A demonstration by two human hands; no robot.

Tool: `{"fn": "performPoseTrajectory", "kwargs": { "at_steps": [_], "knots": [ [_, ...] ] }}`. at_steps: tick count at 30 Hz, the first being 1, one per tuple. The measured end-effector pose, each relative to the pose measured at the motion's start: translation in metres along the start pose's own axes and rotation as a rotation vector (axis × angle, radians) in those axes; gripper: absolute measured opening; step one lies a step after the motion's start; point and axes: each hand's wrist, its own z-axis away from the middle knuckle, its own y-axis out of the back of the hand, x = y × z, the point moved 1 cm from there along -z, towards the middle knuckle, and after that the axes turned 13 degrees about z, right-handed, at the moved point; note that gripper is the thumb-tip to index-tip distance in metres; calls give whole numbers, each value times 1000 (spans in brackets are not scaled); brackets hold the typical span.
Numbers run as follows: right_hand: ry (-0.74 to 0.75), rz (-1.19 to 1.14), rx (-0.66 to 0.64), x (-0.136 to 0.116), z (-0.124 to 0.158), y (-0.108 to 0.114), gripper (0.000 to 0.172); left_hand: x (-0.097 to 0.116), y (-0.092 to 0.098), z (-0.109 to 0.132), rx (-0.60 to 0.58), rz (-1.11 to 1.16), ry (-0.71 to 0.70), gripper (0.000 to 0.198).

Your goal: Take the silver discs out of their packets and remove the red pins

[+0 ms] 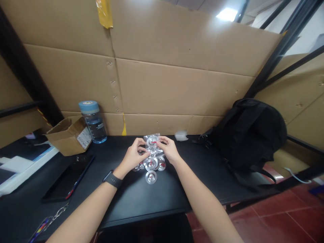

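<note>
Between my hands is a shiny round silver disc (152, 141) with a red mark, lying against a clear, crinkled plastic bag (153, 152). Whether the disc is inside the bag or in front of it, I cannot tell. My left hand (135, 154), with a dark watch on its wrist, is closed on the bag's left side, thumb across its lower part. The fingers of my right hand (169, 149) pinch the disc's right edge by the red mark. Below them lies a pile of several similar discs (151, 164) with red marks. One silver disc (151, 177) lies nearest me.
At left on the black table (146, 202) are an open cardboard box (68, 136), a blue-lidded water bottle (95, 125), a dark phone-like tray (69, 177) and a keychain (54, 216). Crumpled white plastic (181, 135) lies at the cardboard wall (164, 91). A black backpack (249, 138) stands right.
</note>
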Motion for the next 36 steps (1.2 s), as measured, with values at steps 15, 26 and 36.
{"fn": "performPoseTrajectory", "kwargs": {
  "at_steps": [15, 26, 36],
  "knots": [
    [31, 41, -60, -5, 2, 4, 45, 6, -4, 1, 0, -193, -138, 34],
    [41, 164, 26, -3, 0, 8, 43, -3, -3, 1, 1, -234, -213, 36],
    [66, 204, 46, 0, -2, 10, 48, 4, -4, 2, -12, -265, -268, 39]
  ]
}}
